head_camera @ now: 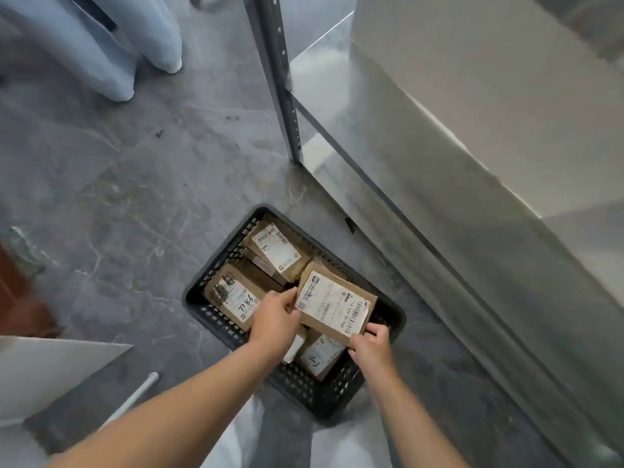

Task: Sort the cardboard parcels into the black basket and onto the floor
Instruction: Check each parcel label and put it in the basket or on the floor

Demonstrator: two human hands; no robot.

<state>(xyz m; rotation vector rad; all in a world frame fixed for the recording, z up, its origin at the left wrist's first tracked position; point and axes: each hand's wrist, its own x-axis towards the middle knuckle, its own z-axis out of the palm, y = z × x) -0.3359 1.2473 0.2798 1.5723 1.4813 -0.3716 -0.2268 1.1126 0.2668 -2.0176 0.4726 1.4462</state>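
The person holds one parcel (332,304) just over the black basket (206,310), which sits on the floor (135,197). The left hand (275,320) curls its fingers round the parcel's left edge. The right hand (369,346) pinches the near corner. More parcels (278,249) lie in the basket. It is hard to tell if this one is going in or coming out. Either way, both hands should hold it flat, move slowly, and let go only once it rests on something.

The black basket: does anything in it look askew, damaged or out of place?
Nothing looks damaged or spilled. The loose parcels in the black basket lie jumbled, overlapping at different angles. The left hand and right hand hold the top parcel tilted above them.
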